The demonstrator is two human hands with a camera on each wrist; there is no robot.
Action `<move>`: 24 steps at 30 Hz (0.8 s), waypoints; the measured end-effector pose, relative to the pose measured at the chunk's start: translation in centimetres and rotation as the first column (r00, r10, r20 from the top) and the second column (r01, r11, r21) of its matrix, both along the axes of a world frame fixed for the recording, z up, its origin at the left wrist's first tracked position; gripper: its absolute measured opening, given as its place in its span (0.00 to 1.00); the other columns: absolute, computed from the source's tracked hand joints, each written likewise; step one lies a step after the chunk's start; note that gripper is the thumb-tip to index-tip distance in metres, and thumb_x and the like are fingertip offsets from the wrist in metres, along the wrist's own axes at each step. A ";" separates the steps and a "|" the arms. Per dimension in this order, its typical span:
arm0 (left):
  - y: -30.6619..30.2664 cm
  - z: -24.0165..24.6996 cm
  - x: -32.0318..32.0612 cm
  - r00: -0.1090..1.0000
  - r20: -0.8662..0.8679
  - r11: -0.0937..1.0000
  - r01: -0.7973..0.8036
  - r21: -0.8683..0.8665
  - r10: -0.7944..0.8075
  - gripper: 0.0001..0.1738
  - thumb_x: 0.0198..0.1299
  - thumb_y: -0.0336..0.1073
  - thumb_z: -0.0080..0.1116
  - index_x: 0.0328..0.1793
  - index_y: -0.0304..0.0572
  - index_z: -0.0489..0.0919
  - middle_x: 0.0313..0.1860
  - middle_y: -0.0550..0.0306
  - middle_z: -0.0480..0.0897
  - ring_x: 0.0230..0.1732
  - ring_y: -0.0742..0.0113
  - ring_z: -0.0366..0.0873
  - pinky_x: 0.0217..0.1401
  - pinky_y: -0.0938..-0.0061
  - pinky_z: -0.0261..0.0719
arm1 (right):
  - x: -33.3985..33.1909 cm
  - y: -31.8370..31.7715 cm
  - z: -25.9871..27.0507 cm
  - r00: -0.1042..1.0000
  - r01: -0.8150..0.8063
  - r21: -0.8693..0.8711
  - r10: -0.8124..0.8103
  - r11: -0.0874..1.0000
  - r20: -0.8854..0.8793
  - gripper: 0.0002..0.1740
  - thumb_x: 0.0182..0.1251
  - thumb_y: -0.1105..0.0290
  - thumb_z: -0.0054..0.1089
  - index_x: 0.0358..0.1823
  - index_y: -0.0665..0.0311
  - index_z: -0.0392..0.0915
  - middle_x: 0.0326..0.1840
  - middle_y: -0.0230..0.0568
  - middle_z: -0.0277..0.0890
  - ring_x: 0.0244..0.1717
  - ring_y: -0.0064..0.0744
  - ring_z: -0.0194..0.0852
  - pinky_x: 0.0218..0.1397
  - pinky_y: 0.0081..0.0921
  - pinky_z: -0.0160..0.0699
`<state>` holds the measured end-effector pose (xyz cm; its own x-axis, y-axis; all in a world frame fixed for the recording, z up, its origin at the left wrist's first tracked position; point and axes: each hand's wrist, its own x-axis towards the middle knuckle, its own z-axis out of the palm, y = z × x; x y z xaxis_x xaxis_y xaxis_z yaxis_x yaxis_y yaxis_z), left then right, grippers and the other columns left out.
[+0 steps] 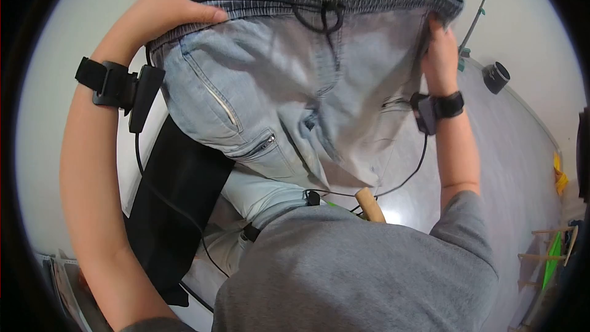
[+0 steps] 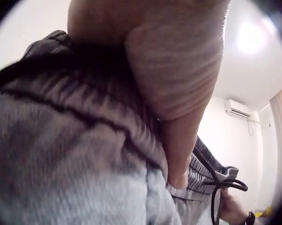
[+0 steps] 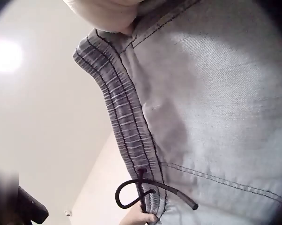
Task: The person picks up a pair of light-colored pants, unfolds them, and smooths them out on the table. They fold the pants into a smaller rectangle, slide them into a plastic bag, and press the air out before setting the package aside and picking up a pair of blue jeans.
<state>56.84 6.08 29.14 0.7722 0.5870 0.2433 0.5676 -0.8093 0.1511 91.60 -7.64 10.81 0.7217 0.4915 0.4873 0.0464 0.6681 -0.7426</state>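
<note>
Light blue denim trousers (image 1: 246, 80) hang in front of the person, waistband up, with a black drawstring (image 1: 318, 21) looped at the centre. My left hand (image 1: 169, 9) grips the elastic waistband at its left end, thumb on the outer side. At the waistband's right end, my right hand (image 1: 441, 52) pinches the fabric just below the edge; its other fingers are partly hidden. In the left wrist view the left hand (image 2: 174, 61) lies over the gathered waistband (image 2: 99, 103). The right wrist view shows part of the right hand (image 3: 108, 14) at the waistband's end (image 3: 127, 112).
A black panel (image 1: 172, 203) stands at the lower left. A wooden handle (image 1: 370, 205) is near the person's waist. On the right are a dark bin (image 1: 496, 77), a green and black stand (image 1: 474, 31) and a wooden rack (image 1: 544, 257). Cables run from both wrists.
</note>
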 end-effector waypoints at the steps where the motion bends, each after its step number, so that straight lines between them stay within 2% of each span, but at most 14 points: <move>1: -0.2 0.2 0.1 0.998 -0.009 0.998 0.058 0.021 -0.058 0.24 0.40 0.45 0.72 0.39 0.33 0.82 0.32 0.55 0.82 0.34 0.67 0.78 0.43 0.75 0.76 | 1.3 -0.4 1.3 0.999 -0.014 0.016 0.014 1.000 0.038 0.16 0.70 0.64 0.52 0.50 0.69 0.74 0.48 0.35 0.77 0.48 0.25 0.70 0.53 0.24 0.67; 3: 0.1 0.3 -0.4 0.995 -0.029 0.996 0.094 0.006 -0.094 0.27 0.38 0.42 0.73 0.43 0.32 0.81 0.33 0.53 0.83 0.34 0.65 0.79 0.44 0.74 0.76 | 2.7 -0.8 3.2 0.999 -0.008 0.022 0.007 1.000 0.040 0.15 0.69 0.65 0.53 0.50 0.69 0.75 0.48 0.35 0.77 0.48 0.25 0.71 0.53 0.24 0.68; 4: 0.6 -1.0 -1.5 0.995 -0.041 0.995 0.096 0.008 -0.095 0.28 0.37 0.41 0.73 0.44 0.32 0.80 0.33 0.53 0.83 0.34 0.64 0.79 0.45 0.74 0.76 | 2.7 -0.7 3.1 0.972 0.040 0.024 -0.044 0.999 0.230 0.17 0.70 0.64 0.53 0.52 0.69 0.74 0.49 0.37 0.77 0.49 0.28 0.72 0.53 0.25 0.69; 10: 1.2 -1.7 -3.8 0.993 -0.112 0.998 -0.033 -0.052 0.027 0.20 0.41 0.33 0.67 0.41 0.30 0.78 0.31 0.54 0.82 0.33 0.65 0.76 0.45 0.74 0.74 | 3.9 -2.1 5.9 0.991 0.036 0.025 -0.039 0.999 0.130 0.18 0.68 0.68 0.54 0.55 0.69 0.73 0.49 0.36 0.78 0.49 0.27 0.74 0.54 0.22 0.69; 11: 2.0 -2.2 -4.8 0.998 -0.058 0.998 -0.016 -0.054 0.013 0.17 0.42 0.33 0.65 0.39 0.30 0.78 0.30 0.55 0.81 0.33 0.66 0.75 0.45 0.74 0.74 | 4.1 -2.8 5.5 0.647 0.466 0.037 -0.369 0.884 0.668 0.18 0.68 0.69 0.54 0.56 0.69 0.73 0.50 0.36 0.77 0.50 0.26 0.74 0.54 0.21 0.69; 13: 3.7 -4.5 -7.2 1.000 0.006 0.998 0.001 -0.055 -0.001 0.15 0.44 0.32 0.63 0.38 0.30 0.78 0.29 0.55 0.80 0.33 0.68 0.73 0.44 0.74 0.73 | 2.0 -3.0 5.0 -0.037 0.720 0.299 -0.396 0.627 0.918 0.18 0.68 0.70 0.53 0.57 0.69 0.73 0.51 0.36 0.77 0.50 0.26 0.73 0.54 0.21 0.69; 14: 4.3 -5.3 -8.0 0.997 0.068 1.000 0.025 -0.001 -0.024 0.14 0.46 0.32 0.61 0.38 0.30 0.77 0.28 0.56 0.79 0.33 0.69 0.72 0.43 0.75 0.72 | 1.0 -2.7 5.0 0.617 0.498 0.026 -0.375 0.867 0.692 0.19 0.63 0.76 0.53 0.56 0.69 0.73 0.51 0.38 0.76 0.51 0.28 0.73 0.55 0.22 0.68; 15: 4.4 -5.5 -8.1 0.991 0.124 0.998 0.044 0.055 -0.051 0.13 0.49 0.33 0.60 0.37 0.30 0.77 0.28 0.57 0.78 0.33 0.71 0.72 0.43 0.76 0.71 | 0.6 -2.5 5.3 0.981 0.095 -0.034 -0.087 0.995 0.175 0.21 0.59 0.81 0.53 0.56 0.69 0.73 0.51 0.40 0.76 0.51 0.30 0.73 0.56 0.22 0.68; 16: 4.6 -5.7 -8.2 0.982 0.187 0.999 0.028 -0.033 -0.021 0.12 0.52 0.33 0.58 0.38 0.32 0.78 0.30 0.60 0.78 0.34 0.73 0.71 0.43 0.78 0.70 | 1.0 -2.6 5.1 0.981 0.094 -0.033 -0.087 0.995 0.174 0.21 0.59 0.81 0.53 0.56 0.69 0.73 0.51 0.40 0.76 0.51 0.30 0.73 0.56 0.22 0.68; 18: 3.6 -5.5 -7.4 0.953 0.303 0.999 0.004 -0.051 0.012 0.11 0.52 0.33 0.58 0.39 0.33 0.78 0.31 0.62 0.78 0.35 0.74 0.71 0.43 0.78 0.69 | 3.4 -3.5 4.9 0.585 0.569 -0.051 -0.360 0.821 0.727 0.23 0.55 0.86 0.50 0.55 0.69 0.73 0.50 0.43 0.76 0.51 0.34 0.74 0.56 0.23 0.68; 19: 3.3 -5.8 -7.2 0.905 0.423 0.997 -0.017 -0.075 0.047 0.10 0.53 0.33 0.58 0.39 0.35 0.79 0.32 0.63 0.78 0.36 0.74 0.71 0.43 0.79 0.68 | 4.3 -4.1 4.8 0.582 0.572 -0.050 -0.362 0.819 0.728 0.23 0.55 0.86 0.50 0.55 0.69 0.73 0.50 0.43 0.76 0.51 0.34 0.74 0.56 0.23 0.68; 20: 4.5 -6.0 -7.6 0.892 0.444 0.985 -0.012 -0.171 0.088 0.14 0.56 0.36 0.59 0.47 0.38 0.78 0.37 0.65 0.79 0.39 0.76 0.71 0.45 0.81 0.67 | 5.2 -4.8 4.9 0.240 0.697 0.139 -0.412 0.704 0.879 0.21 0.57 0.85 0.49 0.54 0.69 0.73 0.50 0.43 0.76 0.52 0.35 0.74 0.57 0.25 0.68; 22: 3.6 -6.8 -6.6 0.787 0.602 0.971 0.017 -0.240 0.135 0.16 0.57 0.37 0.59 0.50 0.37 0.77 0.39 0.63 0.79 0.41 0.75 0.72 0.47 0.81 0.67 | 6.0 -5.5 4.6 -0.139 0.732 0.362 -0.394 0.577 0.909 0.20 0.58 0.84 0.48 0.53 0.70 0.73 0.50 0.43 0.76 0.52 0.36 0.74 0.57 0.27 0.69; 24: 3.0 -7.6 -5.6 0.598 0.792 0.933 0.202 -0.299 0.124 0.21 0.62 0.37 0.57 0.57 0.31 0.72 0.49 0.57 0.79 0.49 0.73 0.75 0.55 0.79 0.69 | 6.9 -5.9 3.7 0.012 0.546 0.348 -0.422 0.763 0.906 0.14 0.66 0.71 0.51 0.49 0.69 0.75 0.50 0.40 0.77 0.50 0.32 0.74 0.55 0.26 0.70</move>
<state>51.22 9.13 21.50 0.3920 0.7255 0.5656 0.0584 -0.6332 0.7718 98.51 -13.58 14.53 -0.1312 0.3090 0.9420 0.9874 0.1258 0.0962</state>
